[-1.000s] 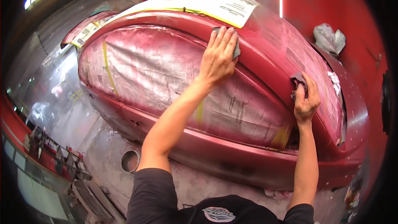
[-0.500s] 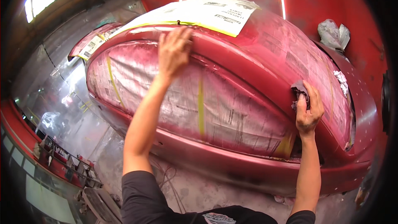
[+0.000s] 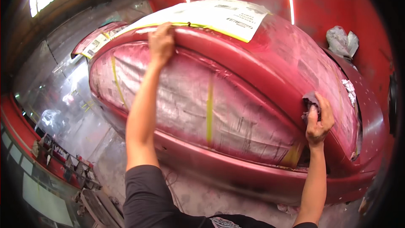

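Note:
My left hand (image 3: 161,42) is pressed on the upper red frame rail (image 3: 244,67) of the car, near the yellow tape edge of the white paper masking (image 3: 236,19), its fingers curled and blurred; what lies under them is hidden. My right hand (image 3: 319,122) grips a crumpled purplish-grey rag (image 3: 311,99) against the rail at the right. Below the rail, the side window opening is covered in pink-oversprayed masking sheet (image 3: 181,97) with yellow tape strips (image 3: 209,109). The lower red body panel (image 3: 236,173) runs beneath it.
A grey plastic-wrapped bundle (image 3: 341,42) sits beyond the car at upper right, before a red wall (image 3: 316,4). A smaller masked red panel (image 3: 90,38) is at far left. A cluttered rack (image 3: 63,160) and wooden planks (image 3: 95,207) stand at lower left; a hose (image 3: 173,190) lies on the floor.
My left hand has moved leftward along the rail, from a grey pad visible beneath it earlier to where that is hidden. The view has shifted slightly; my right hand still holds the rag.

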Demonstrator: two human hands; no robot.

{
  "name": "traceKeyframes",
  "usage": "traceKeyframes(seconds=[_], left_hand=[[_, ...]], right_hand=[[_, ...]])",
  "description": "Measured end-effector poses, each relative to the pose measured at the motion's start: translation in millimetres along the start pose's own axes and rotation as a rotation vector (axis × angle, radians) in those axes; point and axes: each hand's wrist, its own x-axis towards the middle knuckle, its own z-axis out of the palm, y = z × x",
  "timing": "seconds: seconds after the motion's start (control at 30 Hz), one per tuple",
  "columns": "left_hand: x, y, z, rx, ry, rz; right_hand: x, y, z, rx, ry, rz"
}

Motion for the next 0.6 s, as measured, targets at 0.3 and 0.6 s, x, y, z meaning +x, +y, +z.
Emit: traceKeyframes(seconds=[0.3,0.6], left_hand=[[-41.4,60.0,14.4,0.003,-0.027,0.262],[-53.6,64.8,31.7,0.147,0.108,0.115]], right_hand=[[4.4,5.0,-7.6,-0.005,0.018,0.018],[6.7,-4.4,2.2,-0.039,0.008,0.066]])
